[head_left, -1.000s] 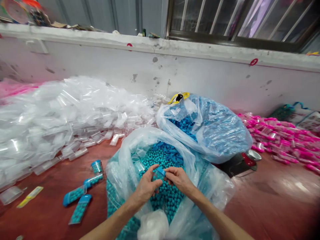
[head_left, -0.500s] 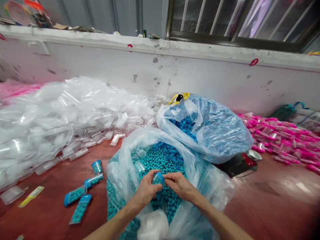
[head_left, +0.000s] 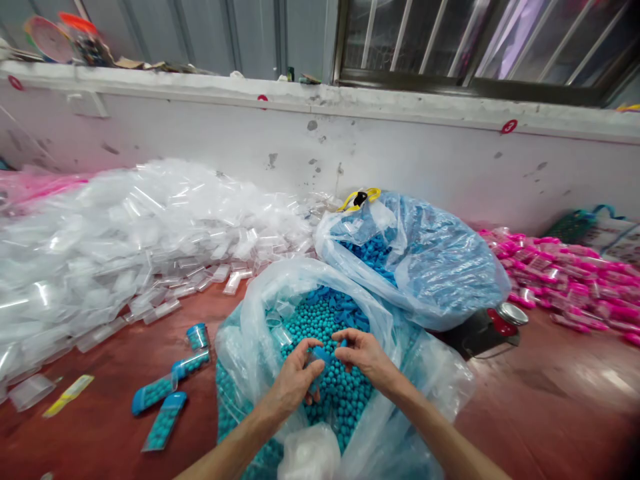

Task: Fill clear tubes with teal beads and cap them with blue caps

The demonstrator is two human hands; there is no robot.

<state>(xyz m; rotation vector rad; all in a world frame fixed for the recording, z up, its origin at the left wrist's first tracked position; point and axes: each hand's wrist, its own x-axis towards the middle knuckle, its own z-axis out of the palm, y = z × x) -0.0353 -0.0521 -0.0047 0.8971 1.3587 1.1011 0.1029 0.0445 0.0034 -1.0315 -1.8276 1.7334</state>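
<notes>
My left hand [head_left: 296, 375] is closed around a small clear container with a blue top [head_left: 321, 356], partly hidden by the fingers. Just to the right, my right hand [head_left: 363, 357] pinches a small blue plastic piece [head_left: 343, 343], its exact kind unclear. A gap separates the two hands. Both are over an open clear plastic bag [head_left: 260, 293] of teal beads [head_left: 320, 327]. Blue plastic pieces [head_left: 350, 310] and a clear empty container [head_left: 280, 333] lie on the beads inside the bag.
Filled containers with blue caps [head_left: 164, 421] lie on the red table [head_left: 200, 427] at left. Behind them rises a heap of clear containers [head_left: 150, 227]. A second bag [head_left: 440, 260] holds blue pieces. Pink items [head_left: 575, 280] and a dark metal-lidded object [head_left: 480, 330] are at right.
My right hand has moved slightly up and away from the container, now pinching a blue piece. My left hand has turned the container a little.
</notes>
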